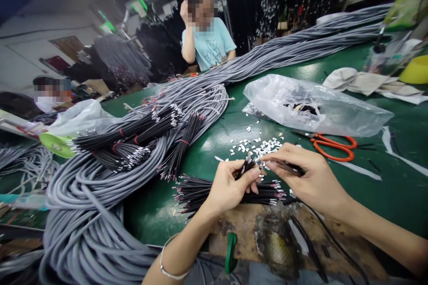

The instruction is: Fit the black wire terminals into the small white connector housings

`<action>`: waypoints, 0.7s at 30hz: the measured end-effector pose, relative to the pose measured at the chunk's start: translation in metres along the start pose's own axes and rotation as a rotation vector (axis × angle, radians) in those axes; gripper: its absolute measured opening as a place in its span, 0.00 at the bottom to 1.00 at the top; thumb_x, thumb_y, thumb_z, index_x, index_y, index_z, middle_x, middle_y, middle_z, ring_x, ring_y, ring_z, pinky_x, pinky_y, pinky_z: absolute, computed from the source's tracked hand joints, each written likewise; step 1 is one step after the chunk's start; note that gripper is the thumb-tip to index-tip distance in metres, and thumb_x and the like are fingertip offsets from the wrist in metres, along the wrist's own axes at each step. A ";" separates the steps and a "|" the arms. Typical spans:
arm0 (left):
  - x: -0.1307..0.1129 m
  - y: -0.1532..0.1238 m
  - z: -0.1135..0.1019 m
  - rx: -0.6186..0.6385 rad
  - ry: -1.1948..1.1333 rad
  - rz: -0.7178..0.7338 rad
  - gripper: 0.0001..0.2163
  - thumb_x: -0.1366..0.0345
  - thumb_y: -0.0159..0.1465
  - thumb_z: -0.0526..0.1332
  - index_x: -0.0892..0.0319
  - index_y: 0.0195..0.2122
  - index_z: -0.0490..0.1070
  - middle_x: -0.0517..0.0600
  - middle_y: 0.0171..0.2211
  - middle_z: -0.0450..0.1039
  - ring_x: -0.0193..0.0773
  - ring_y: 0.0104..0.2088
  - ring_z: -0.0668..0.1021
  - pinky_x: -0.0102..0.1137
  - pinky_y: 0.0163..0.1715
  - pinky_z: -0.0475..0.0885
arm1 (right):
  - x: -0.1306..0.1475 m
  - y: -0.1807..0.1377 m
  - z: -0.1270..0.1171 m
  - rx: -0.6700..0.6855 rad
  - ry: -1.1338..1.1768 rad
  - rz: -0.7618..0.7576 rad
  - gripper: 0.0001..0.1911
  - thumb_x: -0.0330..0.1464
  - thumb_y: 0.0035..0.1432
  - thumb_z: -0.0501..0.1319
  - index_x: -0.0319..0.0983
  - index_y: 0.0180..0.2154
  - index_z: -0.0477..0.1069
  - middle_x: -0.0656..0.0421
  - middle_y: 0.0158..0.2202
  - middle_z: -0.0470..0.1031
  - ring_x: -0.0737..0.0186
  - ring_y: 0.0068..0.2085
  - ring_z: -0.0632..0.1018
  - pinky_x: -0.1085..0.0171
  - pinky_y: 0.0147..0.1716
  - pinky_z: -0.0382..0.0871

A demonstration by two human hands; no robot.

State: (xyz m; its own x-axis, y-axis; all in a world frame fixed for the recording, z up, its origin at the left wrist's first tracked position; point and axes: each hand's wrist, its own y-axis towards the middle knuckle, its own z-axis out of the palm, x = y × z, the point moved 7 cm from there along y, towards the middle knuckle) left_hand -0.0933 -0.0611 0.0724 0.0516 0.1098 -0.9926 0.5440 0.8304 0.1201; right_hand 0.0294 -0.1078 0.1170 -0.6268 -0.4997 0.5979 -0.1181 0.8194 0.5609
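My left hand (230, 187) is closed around a few short black cables (246, 167), whose stripped ends point up between thumb and fingers. Close by on the right, my right hand (307, 176) has its fingers pinched together at those ends. A slim dark thing (290, 167) shows under its fingers; I cannot tell what it is. Beneath both hands lies a pile of short black cables (200, 191) with red and white wire ends. Small white pieces (267, 146) are scattered on the green table (214, 136) just beyond my fingers.
Orange-handled scissors (337, 146) and a clear plastic bag (310, 102) lie at the right. Grey cable coils (90, 187) and tied black bundles (180, 149) fill the left. A stained wooden board (234, 227) sits in front. Two people (210, 44) sit across the table.
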 end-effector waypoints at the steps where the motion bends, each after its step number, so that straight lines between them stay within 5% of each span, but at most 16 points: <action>1: 0.000 0.000 0.001 0.013 0.005 0.009 0.16 0.55 0.57 0.62 0.66 0.22 0.70 0.46 0.15 0.66 0.27 0.15 0.66 0.22 0.17 0.62 | 0.000 0.000 0.000 0.009 0.009 -0.011 0.10 0.24 0.57 0.56 0.39 0.38 0.74 0.59 0.30 0.70 0.65 0.30 0.71 0.66 0.29 0.64; 7: 0.002 -0.001 0.003 0.021 0.048 0.007 0.17 0.54 0.57 0.62 0.65 0.21 0.69 0.46 0.14 0.65 0.27 0.16 0.66 0.23 0.18 0.61 | 0.001 -0.002 0.007 0.072 -0.019 -0.002 0.08 0.23 0.55 0.56 0.38 0.35 0.72 0.58 0.30 0.71 0.65 0.31 0.72 0.66 0.30 0.65; 12: 0.007 -0.001 -0.003 -0.118 -0.041 -0.041 0.13 0.61 0.47 0.70 0.65 0.22 0.70 0.46 0.16 0.70 0.30 0.18 0.70 0.25 0.20 0.66 | -0.003 0.001 0.010 0.100 -0.092 0.090 0.07 0.24 0.53 0.55 0.38 0.28 0.70 0.61 0.26 0.71 0.67 0.26 0.71 0.69 0.24 0.62; 21: 0.000 0.006 -0.015 -0.196 0.077 0.097 0.10 0.61 0.59 0.61 0.65 0.32 0.75 0.46 0.22 0.70 0.30 0.25 0.70 0.24 0.27 0.65 | 0.001 0.001 -0.010 -0.098 -0.127 0.001 0.09 0.26 0.52 0.59 0.39 0.35 0.76 0.60 0.26 0.72 0.66 0.26 0.71 0.67 0.24 0.63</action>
State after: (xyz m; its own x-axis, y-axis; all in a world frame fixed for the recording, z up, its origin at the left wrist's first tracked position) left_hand -0.1023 -0.0479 0.0732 0.0278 0.2297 -0.9729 0.3659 0.9034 0.2237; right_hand 0.0365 -0.1104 0.1237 -0.7199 -0.4545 0.5245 -0.0457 0.7851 0.6177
